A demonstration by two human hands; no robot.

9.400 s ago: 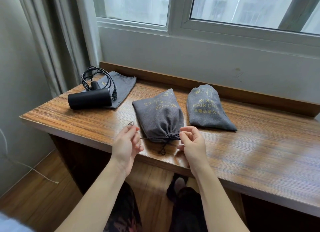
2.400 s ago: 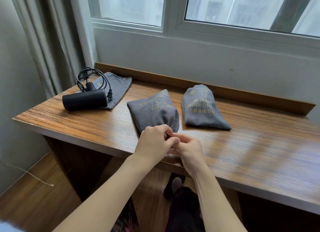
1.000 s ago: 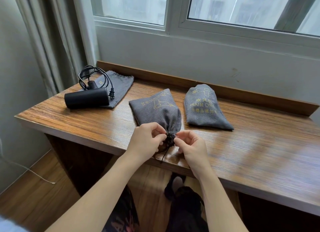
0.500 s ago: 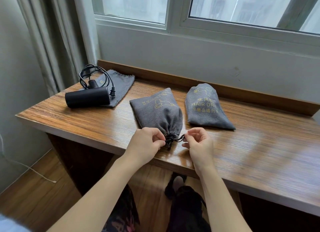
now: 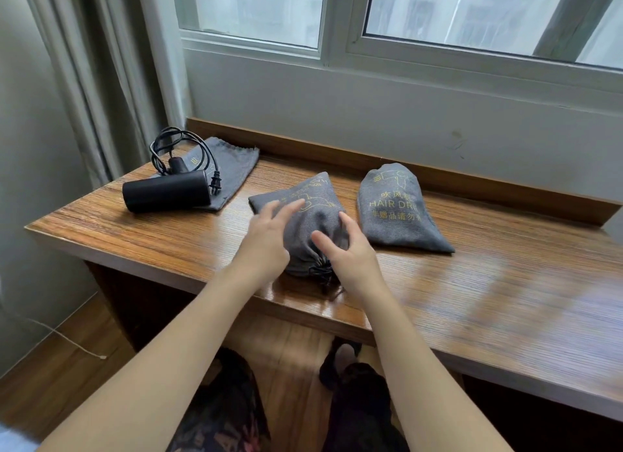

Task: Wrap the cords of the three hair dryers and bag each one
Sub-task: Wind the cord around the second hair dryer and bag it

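Centrally on the wooden table (image 5: 472, 299) lies a grey drawstring bag (image 5: 313, 212), filled out and bulky, with its cinched mouth and dark tied cord (image 5: 320, 272) turned toward the near edge. Both hands are on it. The left hand (image 5: 266, 239) rests on the bag's left side, its fingers (image 5: 286, 208) straight and slightly spread over the cloth. The right hand (image 5: 350, 252) sits at the bag's right side near the mouth, its fingers (image 5: 347, 224) loosely spread and gently bent against the fabric; whether they press or merely touch is hard to tell, as both hands are a little blurred. Yellow printing marks the bag's top, but it is creased and partly covered, so it cannot be read.

Just to the right, apart from it, a second filled grey bag (image 5: 397, 212) lies with its closed mouth toward the front right. Its yellow print shows a hair dryer outline, the words "HAIR DRI…", cut off by the curve of the cloth, and two lines of Chinese characters.

At the far left corner a black hair dryer (image 5: 167, 193) lies on its side, resting partly on a flat, empty grey bag (image 5: 232, 168). Its black cord (image 5: 182, 148) is looped in a coil behind it, the plug (image 5: 215, 184) beside the barrel's end.
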